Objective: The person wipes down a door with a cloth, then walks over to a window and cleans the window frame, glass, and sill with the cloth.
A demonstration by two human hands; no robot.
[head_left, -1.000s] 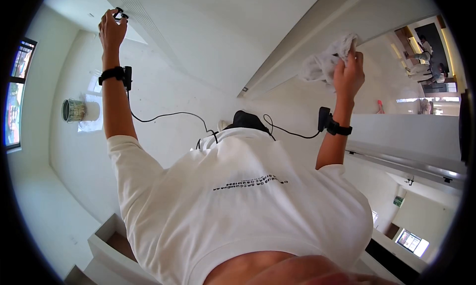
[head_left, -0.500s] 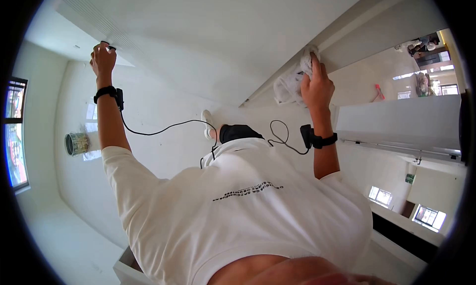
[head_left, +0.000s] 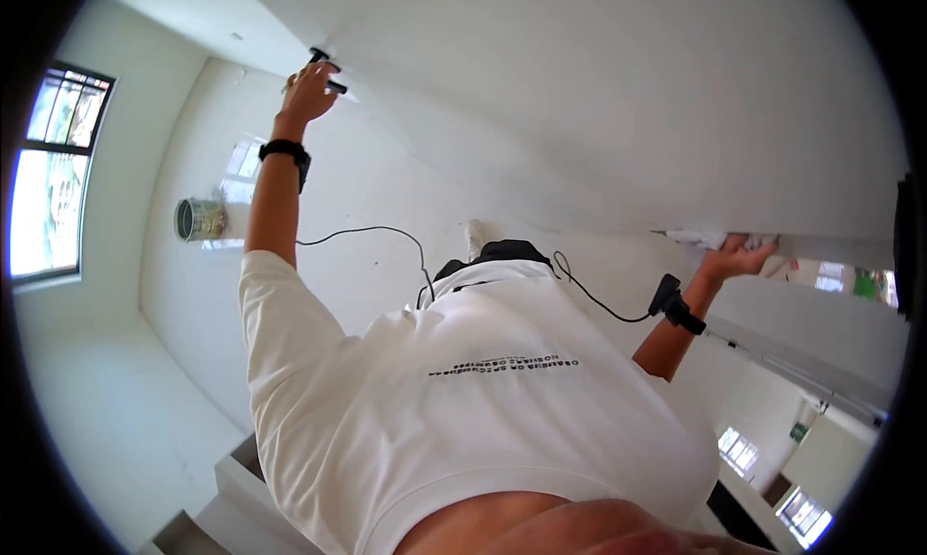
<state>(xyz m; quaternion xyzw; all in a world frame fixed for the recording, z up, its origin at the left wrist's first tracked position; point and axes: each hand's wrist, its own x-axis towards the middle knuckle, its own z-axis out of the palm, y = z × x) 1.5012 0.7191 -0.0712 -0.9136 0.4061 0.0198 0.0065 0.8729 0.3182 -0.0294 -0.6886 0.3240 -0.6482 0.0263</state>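
White cloth (head_left: 695, 237): I'm seeing it bunching along the lower edge of the pale panel (head_left: 618, 111), right of the frame, under the fingers of the right hand.
Right hand (head_left: 739, 259): it is grasping the cloth at that edge; the panel is hiding some fingertips, so I'm not managing to tell how firmly they are pressing.
Left hand (head_left: 309, 94): upper left of centre, it is closing around the black handle (head_left: 335, 87), which is jutting from the panel.
Wrist straps: I'm making out a black one (head_left: 283, 149) circling the left wrist and another (head_left: 683, 314) circling the right.
Cable (head_left: 377, 229): it is curving from the left forearm towards the white shirt (head_left: 483, 401).
Bucket (head_left: 200, 219): it is lying left of the left forearm, its open end facing left.
Window (head_left: 63, 169): it is glowing at the left edge.
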